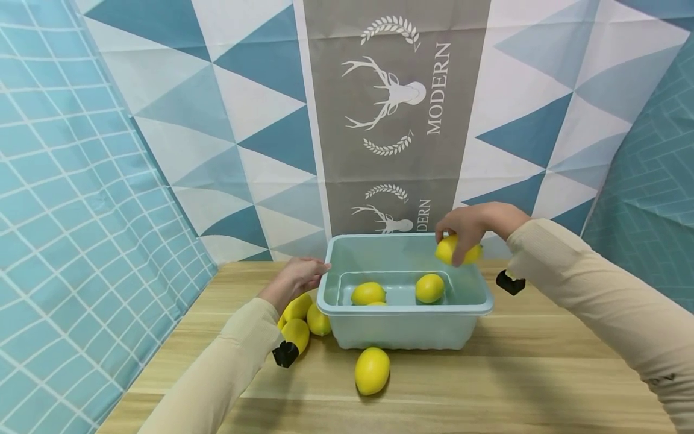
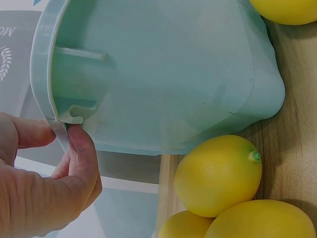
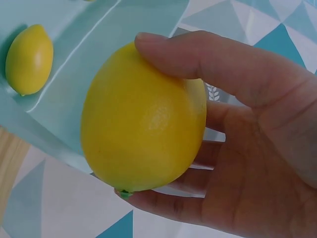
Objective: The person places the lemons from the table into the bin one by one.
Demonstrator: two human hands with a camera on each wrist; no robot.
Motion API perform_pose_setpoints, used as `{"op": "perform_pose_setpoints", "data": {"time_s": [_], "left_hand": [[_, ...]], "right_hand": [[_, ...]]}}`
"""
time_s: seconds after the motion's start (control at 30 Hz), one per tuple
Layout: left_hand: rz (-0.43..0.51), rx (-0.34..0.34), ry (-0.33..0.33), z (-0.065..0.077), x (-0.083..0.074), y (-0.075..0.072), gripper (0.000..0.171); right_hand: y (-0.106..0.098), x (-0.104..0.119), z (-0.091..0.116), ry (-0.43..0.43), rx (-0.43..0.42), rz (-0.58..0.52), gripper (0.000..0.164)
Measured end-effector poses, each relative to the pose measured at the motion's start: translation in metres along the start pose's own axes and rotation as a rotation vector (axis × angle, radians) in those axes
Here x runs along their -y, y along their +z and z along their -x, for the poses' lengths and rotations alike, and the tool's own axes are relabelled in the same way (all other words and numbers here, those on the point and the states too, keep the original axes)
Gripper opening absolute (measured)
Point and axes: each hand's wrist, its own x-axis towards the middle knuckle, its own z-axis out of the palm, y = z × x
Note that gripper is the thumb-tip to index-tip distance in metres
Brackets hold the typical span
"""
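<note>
My right hand [image 1: 474,226] holds a lemon [image 1: 458,250] over the right end of a pale blue-green plastic bin [image 1: 406,328]. In the right wrist view, the thumb lies across the top of that lemon [image 3: 143,124] and the fingers curl behind it. My left hand [image 1: 298,278] pinches the bin's left rim between thumb and fingers, as the left wrist view shows at the rim [image 2: 43,74]. Inside the bin lie a lemon [image 1: 368,293] on the left, part of another [image 1: 378,304] just in front of it, and one lemon [image 1: 430,288] on the right.
Several lemons [image 1: 295,334] cluster on the wooden table [image 1: 434,392] left of the bin, below my left hand. A single lemon [image 1: 372,371] sits in front of the bin. A patterned cloth [image 1: 271,150] hangs behind, with blue tiled cloth [image 1: 81,211] along the left.
</note>
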Motion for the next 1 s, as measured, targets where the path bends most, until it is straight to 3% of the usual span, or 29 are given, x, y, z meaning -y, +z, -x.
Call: {"op": "perform_pose_setpoints", "data": {"time_s": [0.43, 0.73, 1.0], "left_hand": [[0.005, -0.001, 0.003, 0.0, 0.0, 0.0, 0.045], [-0.014, -0.003, -0.006, 0.0, 0.0, 0.0, 0.043], [0.013, -0.004, 0.004, 0.001, 0.0, 0.001, 0.044]], "right_hand": [[-0.003, 0.008, -0.019, -0.013, 0.048, 0.019, 0.05], [0.007, 0.01, -0.032, 0.019, -0.001, -0.006, 0.051], [0.018, 0.013, -0.041, -0.013, -0.007, -0.021, 0.048]]}}
